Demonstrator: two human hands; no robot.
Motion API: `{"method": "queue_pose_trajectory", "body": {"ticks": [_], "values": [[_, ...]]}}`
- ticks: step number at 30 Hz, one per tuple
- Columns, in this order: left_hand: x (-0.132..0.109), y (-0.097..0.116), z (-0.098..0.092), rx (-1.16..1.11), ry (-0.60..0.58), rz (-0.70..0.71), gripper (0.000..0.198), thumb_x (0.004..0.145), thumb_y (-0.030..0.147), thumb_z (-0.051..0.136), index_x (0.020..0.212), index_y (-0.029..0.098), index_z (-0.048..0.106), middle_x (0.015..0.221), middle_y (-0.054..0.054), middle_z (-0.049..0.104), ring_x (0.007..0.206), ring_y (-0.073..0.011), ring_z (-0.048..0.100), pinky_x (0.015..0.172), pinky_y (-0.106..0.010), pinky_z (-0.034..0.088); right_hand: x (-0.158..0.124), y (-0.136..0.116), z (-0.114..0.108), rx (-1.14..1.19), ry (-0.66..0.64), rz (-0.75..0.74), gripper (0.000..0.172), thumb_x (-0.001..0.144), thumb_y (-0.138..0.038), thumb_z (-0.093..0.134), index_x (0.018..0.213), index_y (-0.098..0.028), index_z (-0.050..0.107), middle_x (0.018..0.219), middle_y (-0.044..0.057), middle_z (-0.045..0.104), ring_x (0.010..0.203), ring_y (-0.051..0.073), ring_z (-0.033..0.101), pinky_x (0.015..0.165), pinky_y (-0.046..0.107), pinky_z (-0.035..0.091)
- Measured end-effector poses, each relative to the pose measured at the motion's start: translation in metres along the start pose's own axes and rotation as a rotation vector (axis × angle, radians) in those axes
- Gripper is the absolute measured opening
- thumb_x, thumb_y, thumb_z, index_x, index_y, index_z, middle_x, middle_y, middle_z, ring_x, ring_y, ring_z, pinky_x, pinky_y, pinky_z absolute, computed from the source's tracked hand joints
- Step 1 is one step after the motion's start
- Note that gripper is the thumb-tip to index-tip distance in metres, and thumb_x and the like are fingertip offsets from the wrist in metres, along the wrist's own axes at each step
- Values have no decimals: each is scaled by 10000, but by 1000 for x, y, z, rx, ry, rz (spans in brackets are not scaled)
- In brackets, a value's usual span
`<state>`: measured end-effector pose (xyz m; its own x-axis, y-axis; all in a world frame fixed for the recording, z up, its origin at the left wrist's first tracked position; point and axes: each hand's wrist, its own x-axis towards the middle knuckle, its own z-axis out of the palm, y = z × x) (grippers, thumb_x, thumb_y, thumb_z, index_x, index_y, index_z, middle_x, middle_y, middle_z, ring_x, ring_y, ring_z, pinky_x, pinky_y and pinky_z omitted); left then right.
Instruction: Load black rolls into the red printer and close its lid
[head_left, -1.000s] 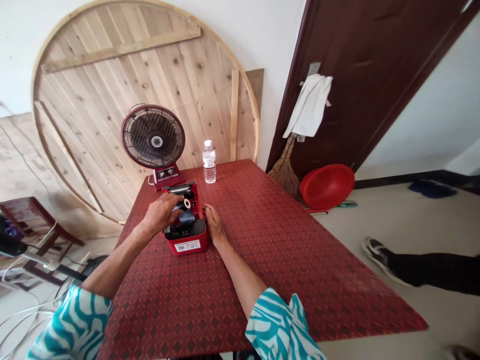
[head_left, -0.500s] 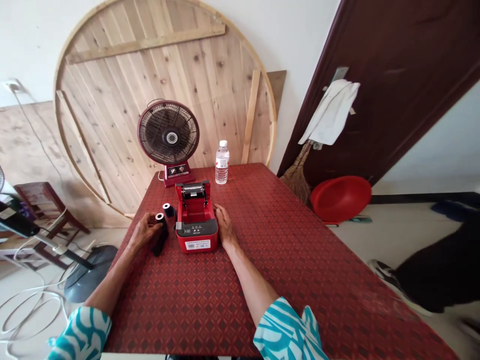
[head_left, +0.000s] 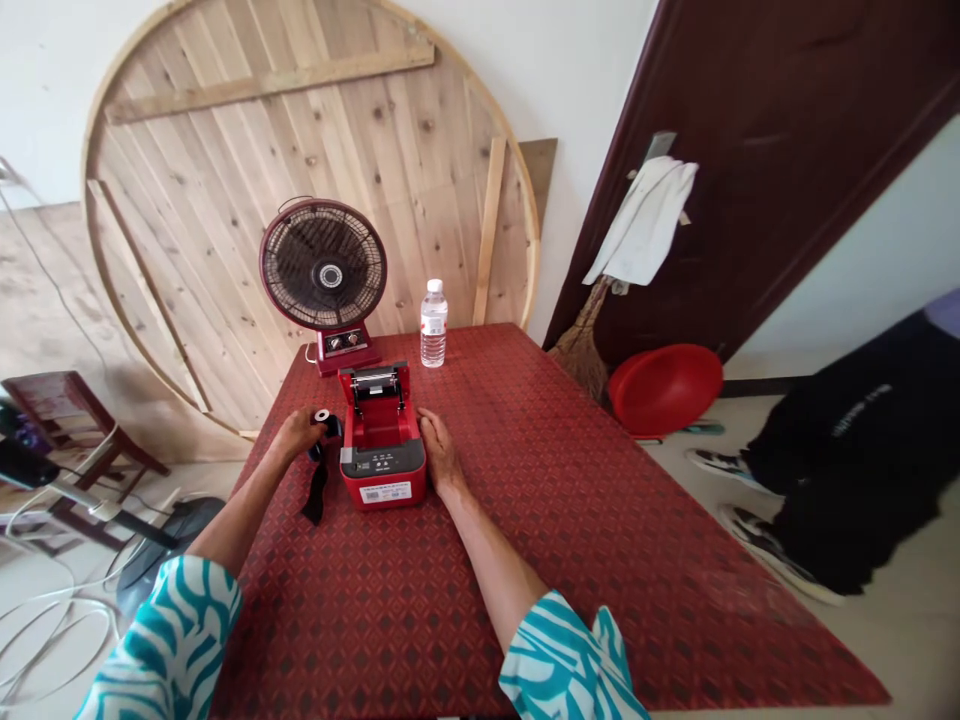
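Red-patterned tabletop (head_left: 540,540): L hand (head_left: 297,433) fingers pinch black ribbon roll (head_left: 326,425); R hand (head_left: 439,452) lies flat by open red label printer (head_left: 382,468). Risk: slack ribbon tail (head_left: 316,492) snags if tugged.

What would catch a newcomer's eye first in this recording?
The open red printer on the red patterned table draws the eye, with the left hand holding a black ribbon roll at one side and the right hand at the other. Behind the table, a huge round wooden board leans against the wall. At the right, a person in black stands on the floor.
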<state>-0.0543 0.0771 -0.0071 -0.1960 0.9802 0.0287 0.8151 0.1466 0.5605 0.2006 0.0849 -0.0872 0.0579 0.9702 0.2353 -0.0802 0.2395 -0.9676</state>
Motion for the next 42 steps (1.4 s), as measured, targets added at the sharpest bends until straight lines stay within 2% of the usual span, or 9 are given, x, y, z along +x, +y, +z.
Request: {"method": "queue_pose_trajectory", "body": {"ticks": [4, 8, 11, 18, 23, 27, 35, 38, 42], "values": [[-7, 1, -8, -185, 56, 53, 256, 693, 335, 608, 872, 163, 672, 763, -32, 708, 787, -209, 661, 675, -268, 478, 0, -1, 1, 15, -2, 16, 476, 842, -546, 456, 1145, -231, 645, 1246, 69, 660, 1180, 239, 583, 1063, 424, 397], [-32, 6, -32, -567, 152, 137, 549, 697, 493, 639, 1130, 155, 628, 923, -54, 714, 797, -200, 651, 689, -276, 504, 1, -2, 2, 32, 17, 6, 403, 845, -504, 474, 1108, -261, 660, 1206, 36, 682, 1158, 221, 592, 1051, 405, 409], [-50, 18, -44, -642, 105, 177, 645, 729, 515, 639, 1273, 177, 565, 953, -58, 709, 746, -190, 648, 670, -285, 512, 2, -3, 2, 26, 10, 2, 392, 846, -484, 469, 1098, -255, 665, 1184, 43, 691, 1135, 222, 603, 1031, 403, 425], [-50, 66, -24, -154, -28, 524, 477, 776, 429, 647, 1199, 208, 629, 1080, -62, 712, 990, -227, 653, 928, -353, 484, 1, -3, 4, 34, 24, -44, 370, 835, -474, 478, 1064, -260, 675, 1155, 32, 701, 1118, 214, 610, 1024, 397, 432], [-37, 101, -9, 265, -200, 565, 333, 818, 259, 603, 1145, 252, 666, 1176, -49, 699, 1078, -225, 642, 934, -308, 468, 2, -3, 6, 35, 40, -36, 363, 828, -449, 473, 1050, -249, 678, 1138, 45, 703, 1109, 215, 613, 1018, 395, 439], [-22, 117, 5, 548, -313, 517, 279, 776, 191, 632, 1027, 281, 713, 1074, -43, 737, 1036, -243, 666, 849, -287, 482, 3, -2, 7, 60, 35, -52, 330, 832, -428, 481, 1044, -271, 679, 1116, 22, 708, 1094, 203, 613, 1018, 381, 440], [0, 121, 16, 535, -479, 513, 158, 712, 166, 642, 831, 218, 731, 867, -31, 763, 842, -199, 698, 729, -232, 490, 3, -2, 6, 55, 22, -55, 302, 836, -383, 486, 1041, -280, 682, 1117, 16, 705, 1107, 202, 607, 1026, 378, 438], [-11, 111, 5, 303, -405, 522, 199, 798, 287, 582, 898, 216, 738, 917, -29, 761, 864, -205, 698, 765, -251, 501, 3, -3, 6, 57, 30, -59, 313, 833, -387, 478, 1035, -262, 682, 1117, 32, 703, 1105, 208, 608, 1032, 385, 430], [-48, 84, -2, -166, -97, 401, 477, 877, 540, 463, 1089, 184, 699, 1015, -70, 747, 954, -234, 684, 858, -318, 513, 3, -5, 6, 68, 24, -62, 325, 842, -416, 472, 1039, -261, 680, 1119, 35, 704, 1104, 210, 611, 1027, 387, 430]]}}
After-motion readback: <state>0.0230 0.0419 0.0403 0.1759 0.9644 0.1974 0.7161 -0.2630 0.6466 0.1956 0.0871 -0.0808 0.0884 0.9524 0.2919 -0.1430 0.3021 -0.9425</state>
